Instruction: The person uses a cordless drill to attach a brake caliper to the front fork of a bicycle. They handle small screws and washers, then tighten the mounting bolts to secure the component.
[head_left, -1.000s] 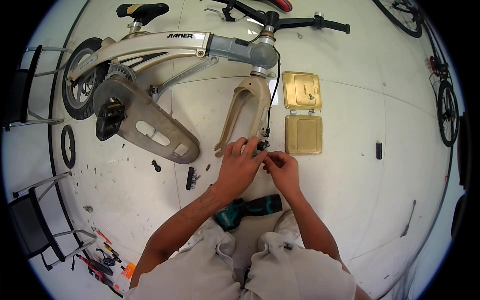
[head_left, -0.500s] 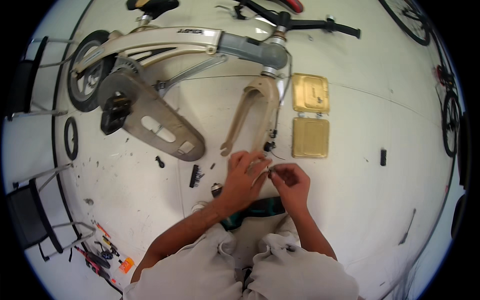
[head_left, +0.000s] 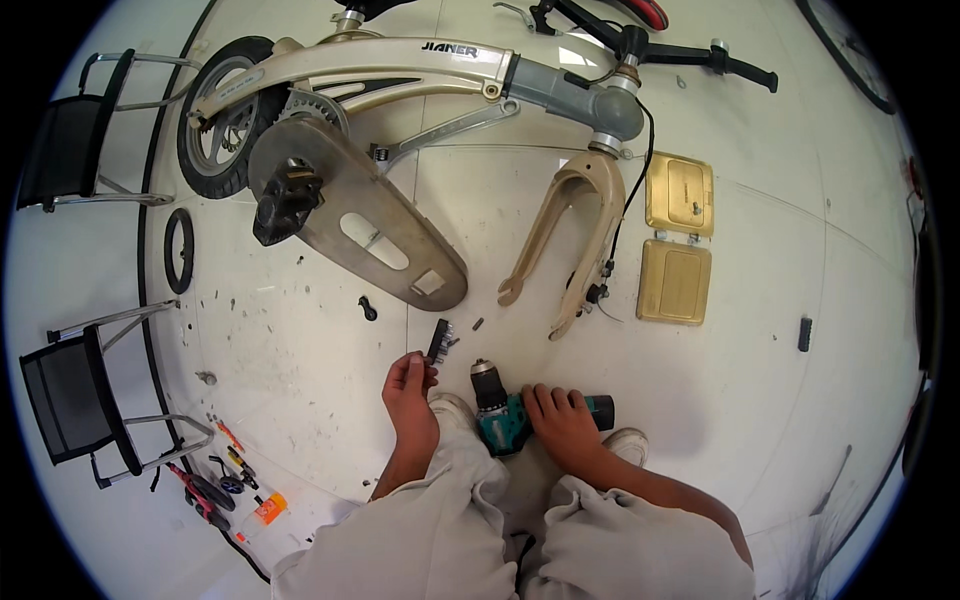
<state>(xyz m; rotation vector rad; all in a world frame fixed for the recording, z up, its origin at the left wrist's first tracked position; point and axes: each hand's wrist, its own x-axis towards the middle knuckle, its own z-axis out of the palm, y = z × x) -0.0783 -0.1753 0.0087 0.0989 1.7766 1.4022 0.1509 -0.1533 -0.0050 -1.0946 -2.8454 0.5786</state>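
Nearby, bike fork (head_left: 607,215) beyond drill (head_left: 503,424).

Black capital lettering (head_left: 449,49), along beige bicycle frame (head_left: 390,62); fainter rear marking (head_left: 238,88), illegible

One view, from the wearer's head: left fisheye of a side-by-side pair. I note it above the trousers (head_left: 400,530), on the near side of the drill (head_left: 503,427), facing steeply down; its middle falls on the floor (head_left: 735,375) just beyond the drill. Trousers nearest lens; bicycle frame (head_left: 425,60) farther off, beyond the drill.
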